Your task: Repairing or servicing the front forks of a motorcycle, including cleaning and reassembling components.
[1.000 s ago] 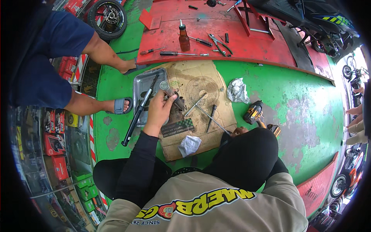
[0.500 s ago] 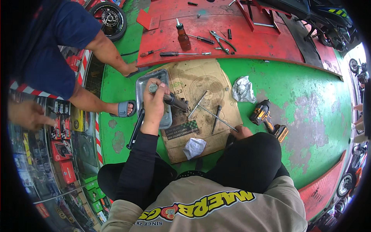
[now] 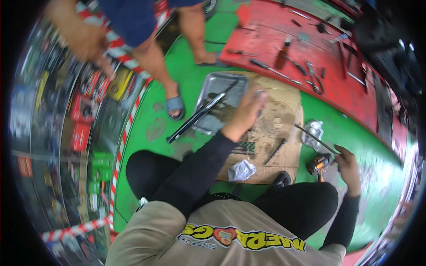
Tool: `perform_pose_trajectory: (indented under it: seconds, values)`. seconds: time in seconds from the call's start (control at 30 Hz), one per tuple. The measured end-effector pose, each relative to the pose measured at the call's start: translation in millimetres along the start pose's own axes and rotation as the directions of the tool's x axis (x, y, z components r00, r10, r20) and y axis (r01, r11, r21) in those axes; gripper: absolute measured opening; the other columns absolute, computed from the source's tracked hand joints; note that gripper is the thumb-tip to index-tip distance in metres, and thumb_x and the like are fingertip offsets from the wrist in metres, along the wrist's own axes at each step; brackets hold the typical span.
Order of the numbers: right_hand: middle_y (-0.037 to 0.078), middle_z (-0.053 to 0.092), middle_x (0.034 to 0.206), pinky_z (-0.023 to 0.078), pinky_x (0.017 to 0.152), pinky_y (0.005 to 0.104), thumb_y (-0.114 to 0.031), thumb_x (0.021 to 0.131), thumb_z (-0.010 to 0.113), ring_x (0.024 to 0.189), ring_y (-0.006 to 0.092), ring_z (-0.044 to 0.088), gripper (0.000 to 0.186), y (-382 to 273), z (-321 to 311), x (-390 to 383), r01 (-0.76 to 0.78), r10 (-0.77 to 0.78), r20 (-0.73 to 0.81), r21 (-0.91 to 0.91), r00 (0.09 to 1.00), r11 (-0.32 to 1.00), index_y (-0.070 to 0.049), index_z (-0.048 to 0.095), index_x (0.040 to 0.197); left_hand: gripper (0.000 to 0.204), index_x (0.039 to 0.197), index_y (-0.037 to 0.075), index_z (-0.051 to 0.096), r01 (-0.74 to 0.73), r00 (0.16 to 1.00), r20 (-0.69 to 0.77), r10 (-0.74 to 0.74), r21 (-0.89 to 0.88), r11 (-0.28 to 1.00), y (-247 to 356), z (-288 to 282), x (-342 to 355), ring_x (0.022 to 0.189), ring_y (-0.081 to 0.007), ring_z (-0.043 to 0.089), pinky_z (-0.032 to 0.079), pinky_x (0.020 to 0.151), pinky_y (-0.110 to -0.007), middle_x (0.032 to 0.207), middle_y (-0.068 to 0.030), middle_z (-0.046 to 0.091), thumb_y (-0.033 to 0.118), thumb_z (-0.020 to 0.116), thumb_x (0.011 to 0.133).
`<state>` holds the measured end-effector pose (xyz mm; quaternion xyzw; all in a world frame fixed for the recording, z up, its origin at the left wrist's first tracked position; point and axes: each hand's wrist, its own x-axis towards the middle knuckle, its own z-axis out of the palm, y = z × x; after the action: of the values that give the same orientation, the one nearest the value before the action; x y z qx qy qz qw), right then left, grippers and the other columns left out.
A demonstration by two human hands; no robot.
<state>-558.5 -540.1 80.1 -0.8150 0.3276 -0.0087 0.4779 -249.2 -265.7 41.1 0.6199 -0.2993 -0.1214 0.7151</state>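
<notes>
My left hand (image 3: 247, 114), blurred, is closed over the cardboard sheet (image 3: 288, 95). The dark metal tube it grips is mostly hidden behind the fingers. Out to the right, my right hand (image 3: 348, 167) is wrapped round the end of a T-handle wrench, whose long thin shaft (image 3: 316, 138) points left above a crumpled white rag (image 3: 314, 128). Left of my left hand lies a metal tray (image 3: 208, 86) with dark wet liquid in it. A slim black-and-silver tube (image 3: 199, 114) rests across the tray, its black end past the rim.
On the cardboard are another white rag (image 3: 242, 170) and a dark rod-like tool (image 3: 275, 150). A yellow-black cordless driver (image 3: 318, 164) sits to the right. The red platform (image 3: 262, 37) holds a bottle (image 3: 283, 54), pliers (image 3: 314, 79) and screwdrivers. Another person's hand (image 3: 88, 44) and sandalled foot (image 3: 174, 104) are at left.
My view has turned, shifting the scene. My right hand has swung out to the right with the wrench, away from the tube. My left hand still grips the tube over the cardboard.
</notes>
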Motion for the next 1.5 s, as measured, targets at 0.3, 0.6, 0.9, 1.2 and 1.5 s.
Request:
perform_pose_trajectory:
  seconds: [0.3,0.6,0.9,1.2,1.5]
  values:
    - [0.005,0.062,0.085,0.045,0.068,0.0276,-0.014,0.101,0.06,0.073,0.0127,0.058,0.016,-65,-64,18,0.163,-0.192,-0.031,-0.402,0.981,0.901,0.001,0.064,0.099,0.026,0.092,0.004,0.054,0.082,0.996,0.028,-0.08,-0.104,0.991,3,-2,0,0.07,-0.0141,0.047,0.039,0.065,-0.033,0.073,-0.0032,0.049,0.029,0.051,0.1]
    - [0.007,0.059,0.093,0.046,0.094,0.0389,-0.05,0.104,0.051,0.093,0.0181,0.06,0.05,-57,-60,38,0.141,-0.144,-0.058,-0.046,0.988,0.989,-0.001,0.059,0.113,0.027,0.094,0.003,0.053,0.115,0.993,0.023,-0.114,-0.057,0.992,12,-14,2,0.063,-0.0137,0.045,0.038,0.058,-0.036,0.067,-0.0051,0.045,0.029,0.053,0.101]
    - [0.002,0.054,0.078,0.047,0.07,0.0295,-0.02,0.103,0.056,0.074,0.0122,0.056,0.017,-88,1,43,0.072,-0.071,-0.091,0.011,0.993,0.997,-0.004,0.056,0.096,0.03,0.101,0.006,0.056,0.048,0.999,0.029,-0.046,-0.095,0.994,-4,-20,2,0.068,-0.0113,0.044,0.038,0.06,-0.031,0.074,-0.001,0.046,0.035,0.062,0.098]
    - [0.023,0.066,0.077,0.052,0.074,0.0527,-0.019,0.095,0.06,0.08,0.0449,0.066,0.017,-20,-51,-13,0.214,-0.179,0.131,-0.765,0.975,0.607,-0.002,0.06,0.098,0.021,0.094,0.006,0.056,0.061,0.997,0.032,-0.064,0.106,0.993,-1,-10,11,0.072,-0.0081,0.047,0.044,0.065,-0.028,0.076,-0.0004,0.052,0.018,0.073,0.092]
    - [0.018,0.063,0.068,0.048,0.059,0.0444,-0.034,0.099,0.057,0.062,0.034,0.063,0.037,-236,-55,-13,0.281,-0.042,0.328,-0.73,0.944,0.623,0.0,0.066,0.114,0.022,0.088,0.006,0.055,0.09,0.995,0.041,-0.093,0.057,0.994,-9,-7,21,0.068,-0.0072,0.041,0.038,0.061,-0.027,0.073,0.0041,0.046,0.017,0.073,0.092]
